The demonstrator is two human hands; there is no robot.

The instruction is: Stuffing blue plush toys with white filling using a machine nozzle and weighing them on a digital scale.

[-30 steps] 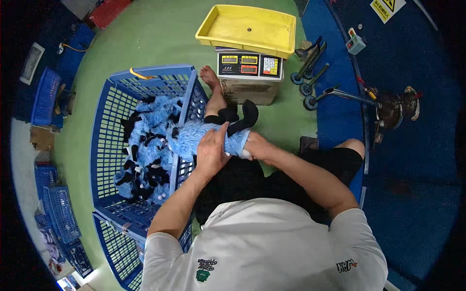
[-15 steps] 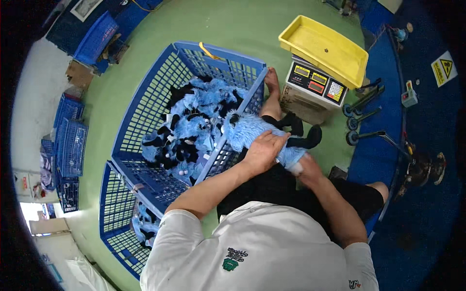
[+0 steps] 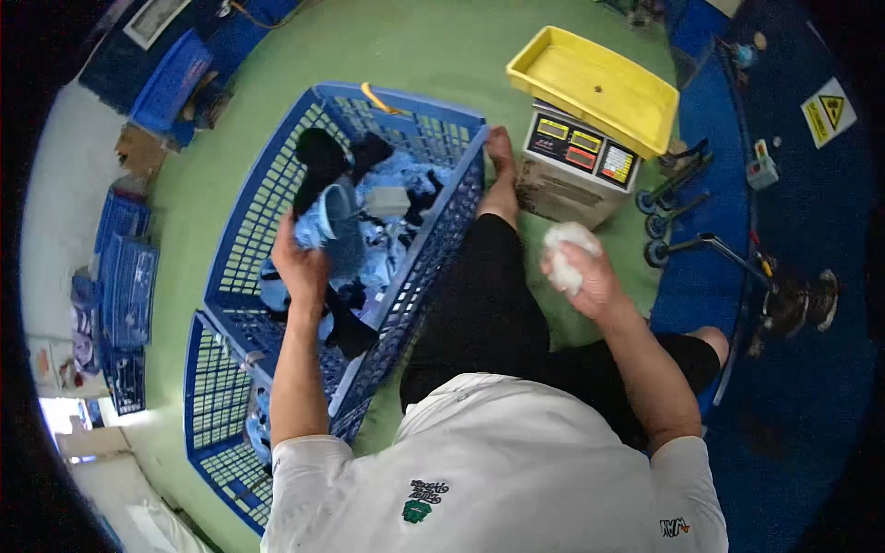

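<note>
Over the large blue plastic crate point(image 3: 219, 247), my left hand point(image 3: 302, 267) grips a blue and black plush toy point(image 3: 337, 221) by its side. The toy's black limbs stick out above and below the hand, and motion blurs it somewhat. Several more blue and black plush pieces point(image 3: 406, 235) are heaped in the crate beneath. My right hand point(image 3: 592, 281) is raised over the floor beside my knee, its fingers closed round a wad of white stuffing point(image 3: 572, 251).
A digital scale point(image 3: 581, 152) bearing a yellow tray point(image 3: 599, 88) stands ahead on the right. Another blue crate point(image 3: 207, 405) holding plush pieces sits at the near left. Stacked blue crates point(image 3: 129, 272) line the left wall. Metal legs with wheels point(image 3: 678, 207) stand on the right.
My left hand has carried the plush toy from my lap leftward over the crate. My right hand has come away from the toy, up and forward, with white stuffing now visible in it.
</note>
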